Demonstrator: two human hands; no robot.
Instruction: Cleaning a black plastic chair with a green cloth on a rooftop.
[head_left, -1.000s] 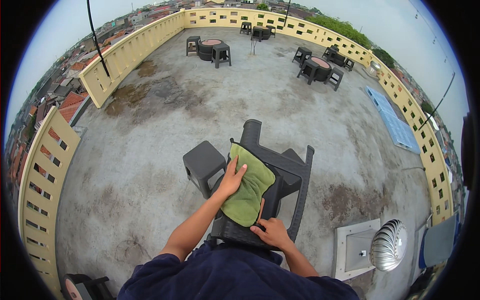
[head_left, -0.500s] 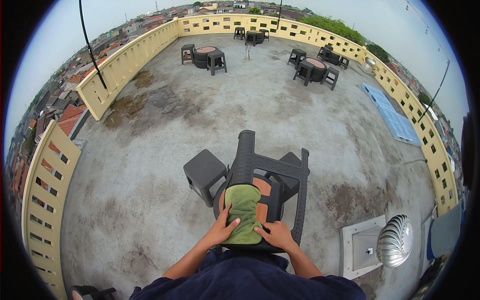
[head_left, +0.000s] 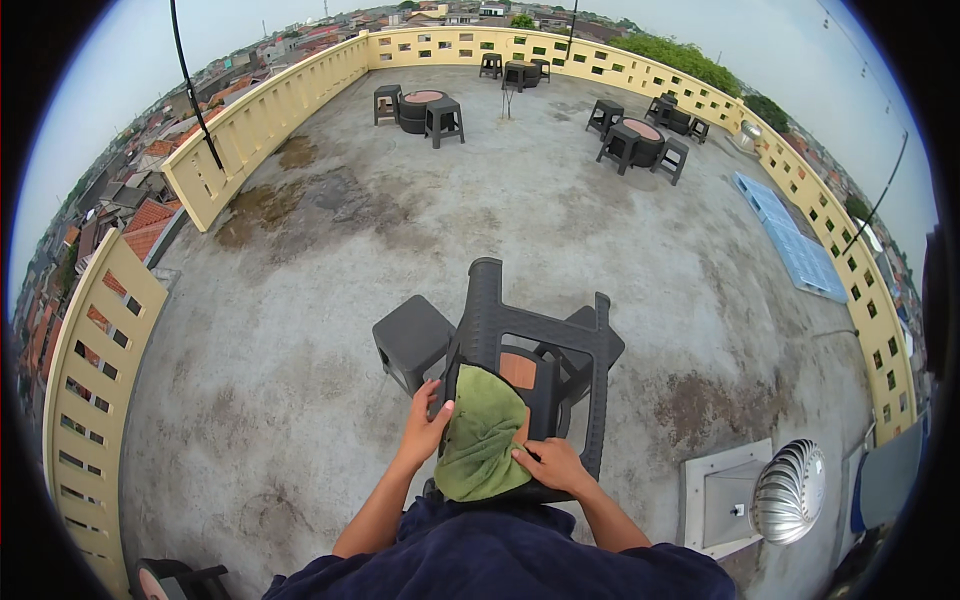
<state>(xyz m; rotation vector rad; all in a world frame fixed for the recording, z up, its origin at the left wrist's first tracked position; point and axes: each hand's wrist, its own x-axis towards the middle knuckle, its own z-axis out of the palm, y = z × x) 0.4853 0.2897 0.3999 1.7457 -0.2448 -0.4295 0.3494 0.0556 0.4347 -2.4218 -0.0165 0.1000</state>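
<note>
Both of my hands press a green cloth [head_left: 483,437] against the dark plastic stool [head_left: 530,375] that I hold tipped up in front of me: my left hand [head_left: 425,428] lies flat on the cloth's left edge with the fingers curled onto the stool's frame, and my right hand [head_left: 553,464] pins the cloth's lower right corner with loosely closed fingers. This cloth looks soft and limp, light enough to bunch under a palm, so I judge it best held by flat pressure or a pinched fold. By contrast the stool looks stiff, ribbed and fairly light, with open rails that give a sure hold. Just left of the stool stands a second, smaller dark stool [head_left: 411,340] on the stained concrete roof [head_left: 300,330]. Well beyond the stool, sets of round tables with stools [head_left: 424,108] sit near the yellow parapet wall [head_left: 262,122]. Right of the stool and near me, a metal turbine vent [head_left: 788,490] rises from a pale base.
</note>
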